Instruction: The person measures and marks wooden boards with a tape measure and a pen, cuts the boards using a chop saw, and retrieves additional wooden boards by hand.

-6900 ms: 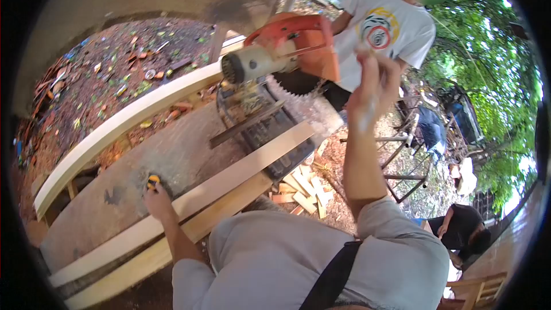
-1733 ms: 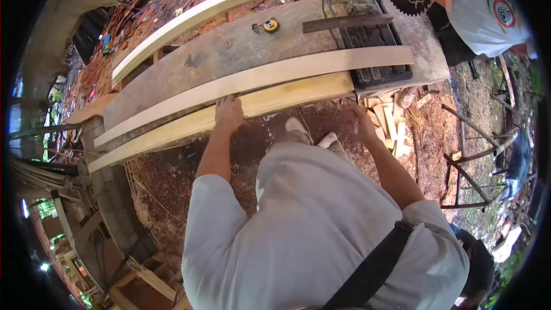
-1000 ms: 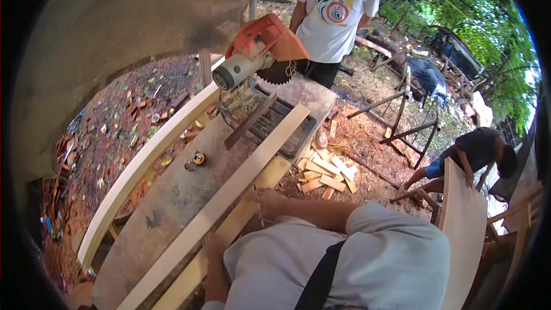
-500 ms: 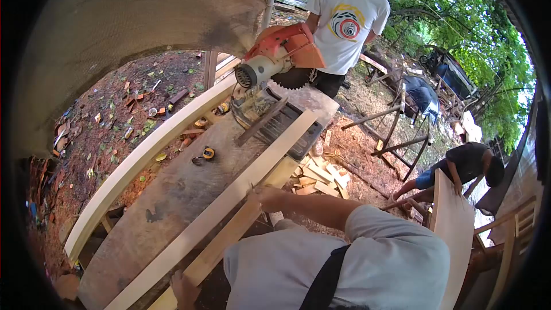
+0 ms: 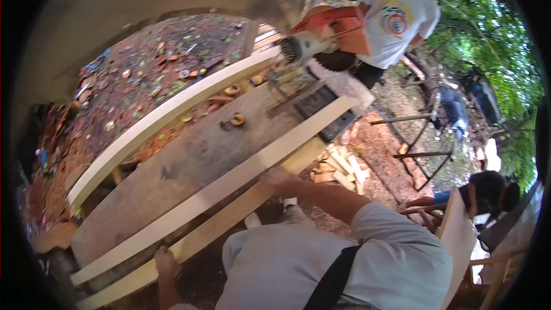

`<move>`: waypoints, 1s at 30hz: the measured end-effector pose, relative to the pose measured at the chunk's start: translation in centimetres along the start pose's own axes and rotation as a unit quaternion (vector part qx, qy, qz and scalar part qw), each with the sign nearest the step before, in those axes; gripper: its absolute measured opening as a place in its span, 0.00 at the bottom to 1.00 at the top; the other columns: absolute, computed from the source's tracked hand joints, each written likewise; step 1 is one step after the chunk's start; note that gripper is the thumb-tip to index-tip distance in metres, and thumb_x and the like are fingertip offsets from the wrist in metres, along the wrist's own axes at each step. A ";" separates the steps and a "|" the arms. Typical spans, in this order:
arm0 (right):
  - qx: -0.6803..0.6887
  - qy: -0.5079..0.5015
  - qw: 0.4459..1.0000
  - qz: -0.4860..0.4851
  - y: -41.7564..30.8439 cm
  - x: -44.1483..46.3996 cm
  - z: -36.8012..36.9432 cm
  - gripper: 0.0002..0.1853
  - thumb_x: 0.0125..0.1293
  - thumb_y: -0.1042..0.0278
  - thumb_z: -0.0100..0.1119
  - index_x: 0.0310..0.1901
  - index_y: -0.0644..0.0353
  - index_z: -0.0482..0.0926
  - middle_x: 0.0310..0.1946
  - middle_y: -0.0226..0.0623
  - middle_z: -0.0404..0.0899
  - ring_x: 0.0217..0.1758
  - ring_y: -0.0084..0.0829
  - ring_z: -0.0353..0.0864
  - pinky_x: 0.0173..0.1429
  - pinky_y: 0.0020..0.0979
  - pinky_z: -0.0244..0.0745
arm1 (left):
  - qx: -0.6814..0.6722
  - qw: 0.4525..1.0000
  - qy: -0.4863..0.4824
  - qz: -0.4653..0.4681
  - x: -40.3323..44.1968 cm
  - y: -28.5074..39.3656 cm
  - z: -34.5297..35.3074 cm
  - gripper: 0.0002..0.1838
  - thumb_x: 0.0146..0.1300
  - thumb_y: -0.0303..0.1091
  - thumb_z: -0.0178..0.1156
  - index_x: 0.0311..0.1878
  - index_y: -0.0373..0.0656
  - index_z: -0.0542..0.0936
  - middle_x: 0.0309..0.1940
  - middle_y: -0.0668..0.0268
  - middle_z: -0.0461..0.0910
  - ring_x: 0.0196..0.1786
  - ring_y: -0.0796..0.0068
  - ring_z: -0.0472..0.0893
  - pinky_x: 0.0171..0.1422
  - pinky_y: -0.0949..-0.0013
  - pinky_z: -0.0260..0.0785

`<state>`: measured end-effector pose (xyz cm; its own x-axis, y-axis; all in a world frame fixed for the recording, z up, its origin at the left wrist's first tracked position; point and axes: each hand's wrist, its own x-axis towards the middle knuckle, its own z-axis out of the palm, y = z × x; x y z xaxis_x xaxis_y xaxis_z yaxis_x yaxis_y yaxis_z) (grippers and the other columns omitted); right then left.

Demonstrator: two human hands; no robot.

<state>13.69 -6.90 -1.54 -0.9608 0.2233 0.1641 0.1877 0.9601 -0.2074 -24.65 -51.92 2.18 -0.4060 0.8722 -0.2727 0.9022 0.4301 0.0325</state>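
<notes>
My left hand (image 5: 167,262) grips the front wooden board (image 5: 221,224) near its lower left end, fingers wrapped over its edge. Farther along the same board, my right hand (image 5: 279,180) is closed on its upper part; its fingers are blurred. Beside it, a second pale board (image 5: 229,182) lies along the worktable (image 5: 189,163), its upper end over the black saw base (image 5: 336,116). A yellow and black tape measure (image 5: 237,119) rests on the tabletop.
The orange miter saw (image 5: 333,28) stands raised at the table's far end, with a person in a white shirt (image 5: 396,20) behind it. A long beam (image 5: 172,103) runs along the far side. Offcuts (image 5: 344,166) lie on the ground. Another person (image 5: 488,195) bends by a panel at right.
The view has swung and tilted. My left hand has come onto the front board's lower part, and my right hand has moved onto its upper part. The person at right has bent lower.
</notes>
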 end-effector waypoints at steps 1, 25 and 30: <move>-0.007 0.004 1.000 0.012 -0.3 0.2 -0.3 0.25 0.55 0.65 0.62 0.57 0.60 0.77 0.45 0.41 0.79 0.53 0.45 0.77 0.62 0.48 0.67 | -0.010 1.000 -0.004 -0.016 -0.1 0.0 -0.2 0.25 0.37 0.38 0.77 0.38 0.33 0.82 0.49 0.48 0.77 0.53 0.44 0.76 0.59 0.49 0.69; -0.022 -0.029 0.989 0.141 -3.2 0.8 -1.9 0.24 0.55 0.73 0.58 0.57 0.57 0.74 0.49 0.45 0.78 0.60 0.46 0.74 0.67 0.48 0.63 | -0.053 0.991 0.118 0.024 0.2 3.4 -0.8 0.33 0.27 0.52 0.84 0.32 0.38 0.83 0.50 0.58 0.74 0.55 0.52 0.73 0.65 0.47 0.63; -0.007 -0.146 0.972 0.183 -3.3 1.3 -2.4 0.28 0.58 0.72 0.57 0.63 0.54 0.71 0.54 0.45 0.75 0.66 0.46 0.69 0.72 0.50 0.58 | -0.081 0.986 0.144 0.003 0.4 3.8 -0.4 0.34 0.25 0.53 0.84 0.31 0.37 0.82 0.49 0.58 0.74 0.55 0.51 0.72 0.65 0.47 0.63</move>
<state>12.28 -9.33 1.67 -0.8459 0.4947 -0.1992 0.5285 0.8279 -0.1877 -21.40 -49.87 2.56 -0.4455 0.8952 0.0120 0.8794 0.4351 0.1931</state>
